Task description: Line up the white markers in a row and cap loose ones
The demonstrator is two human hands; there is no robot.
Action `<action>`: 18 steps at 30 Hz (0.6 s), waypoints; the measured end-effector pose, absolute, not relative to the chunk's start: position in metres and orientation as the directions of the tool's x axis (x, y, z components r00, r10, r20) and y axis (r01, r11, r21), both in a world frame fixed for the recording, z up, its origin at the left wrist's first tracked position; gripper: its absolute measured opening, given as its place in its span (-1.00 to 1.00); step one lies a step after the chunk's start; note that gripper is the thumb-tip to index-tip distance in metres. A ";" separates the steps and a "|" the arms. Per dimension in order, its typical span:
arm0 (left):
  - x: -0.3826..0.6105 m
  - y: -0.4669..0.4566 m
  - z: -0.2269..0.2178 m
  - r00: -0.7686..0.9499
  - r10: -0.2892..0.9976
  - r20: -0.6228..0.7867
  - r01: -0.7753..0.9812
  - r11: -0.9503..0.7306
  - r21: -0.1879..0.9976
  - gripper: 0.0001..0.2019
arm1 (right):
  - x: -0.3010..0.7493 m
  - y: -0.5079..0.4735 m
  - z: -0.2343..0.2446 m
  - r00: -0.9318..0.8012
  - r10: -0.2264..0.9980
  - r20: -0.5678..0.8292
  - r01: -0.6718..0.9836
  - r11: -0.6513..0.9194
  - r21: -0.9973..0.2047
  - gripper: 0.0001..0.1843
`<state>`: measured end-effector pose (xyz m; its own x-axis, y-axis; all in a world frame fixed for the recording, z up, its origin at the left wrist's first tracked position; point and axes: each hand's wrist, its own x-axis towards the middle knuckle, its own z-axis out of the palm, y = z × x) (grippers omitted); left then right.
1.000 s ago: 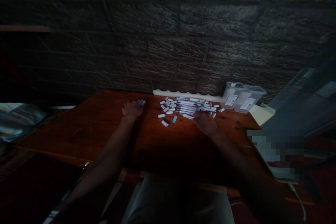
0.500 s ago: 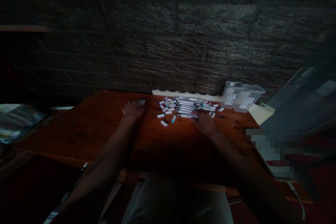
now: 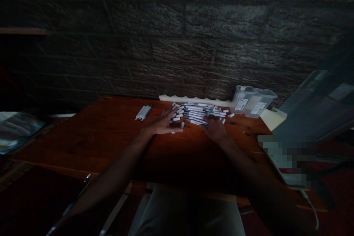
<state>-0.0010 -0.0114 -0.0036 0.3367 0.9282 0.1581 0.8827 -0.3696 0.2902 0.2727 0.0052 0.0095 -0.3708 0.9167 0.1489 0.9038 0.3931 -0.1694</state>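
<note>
A pile of white markers (image 3: 197, 112) with several loose coloured caps (image 3: 177, 113) lies on a reddish wooden table (image 3: 110, 132). My left hand (image 3: 163, 124) reaches over the loose caps with its fingers stretched out, holding nothing. A small bundle of capped markers (image 3: 143, 112) lies apart on the table to its left. My right hand (image 3: 214, 129) rests at the near edge of the marker pile, fingers curled onto a marker; the grip itself is dim.
Two clear plastic containers (image 3: 251, 106) with labels stand at the back right. A white scalloped strip (image 3: 199, 99) runs along the dark brick wall. A cream paper (image 3: 272, 117) and a cable (image 3: 309, 206) lie to the right.
My left hand let go of the marker bundle at the left and moved right to the loose caps. My right hand barely shifted.
</note>
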 end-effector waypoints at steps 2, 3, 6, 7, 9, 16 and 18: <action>0.004 -0.012 -0.009 0.356 0.929 0.100 0.889 -0.370 0.272 0.18 | 0.273 0.004 0.011 -0.351 0.925 0.142 0.915 0.371 -0.156 -0.61; 0.005 -0.011 -0.011 0.353 0.930 0.100 0.893 -0.367 0.262 0.18 | 0.273 0.004 0.012 -0.341 0.930 0.134 0.920 0.360 -0.156 -0.61; 0.005 -0.007 -0.016 0.295 0.947 0.128 0.916 -0.318 0.245 0.12 | 0.273 0.003 0.014 -0.319 0.940 0.123 0.925 0.337 -0.175 -0.60; 0.005 -0.005 -0.017 0.266 0.954 0.135 0.926 -0.292 0.239 0.11 | 0.273 0.003 0.014 -0.316 0.940 0.126 0.925 0.335 -0.181 -0.60; 0.005 0.000 -0.019 0.209 0.967 0.146 0.944 -0.238 0.226 0.13 | 0.273 0.002 0.015 -0.315 0.940 0.129 0.924 0.335 -0.186 -0.60; 0.005 0.027 -0.013 0.219 0.958 0.187 0.952 -0.252 0.173 0.10 | 0.272 -0.002 0.018 -0.331 0.931 0.157 0.918 0.356 -0.176 -0.62; 0.004 0.034 -0.011 0.272 0.944 0.188 0.941 -0.301 0.151 0.02 | 0.272 -0.001 0.017 -0.326 0.931 0.167 0.916 0.354 -0.186 -0.62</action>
